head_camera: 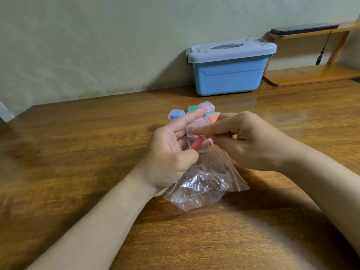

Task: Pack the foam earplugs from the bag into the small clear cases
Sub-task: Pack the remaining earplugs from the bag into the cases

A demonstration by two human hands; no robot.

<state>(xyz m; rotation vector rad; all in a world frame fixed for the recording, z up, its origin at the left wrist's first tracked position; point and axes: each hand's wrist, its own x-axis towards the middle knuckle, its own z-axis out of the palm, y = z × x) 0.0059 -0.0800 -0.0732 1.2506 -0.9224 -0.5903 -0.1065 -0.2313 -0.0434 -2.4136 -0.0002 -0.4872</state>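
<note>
Left hand [169, 152] grips the clear case [203, 148] holding 1 red earplug [197, 143]; right hand [253, 141] pinches its lid [191, 127].

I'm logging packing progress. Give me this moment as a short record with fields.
left hand: holds small clear hinged case, lid open
case contents: red foam earplug
right hand: fingertips at the lid; grip unclear
clear plastic bag: on wooden table, below the held case
filled cases: clustered behind hands, blue, green, pink, orange contents
</note>
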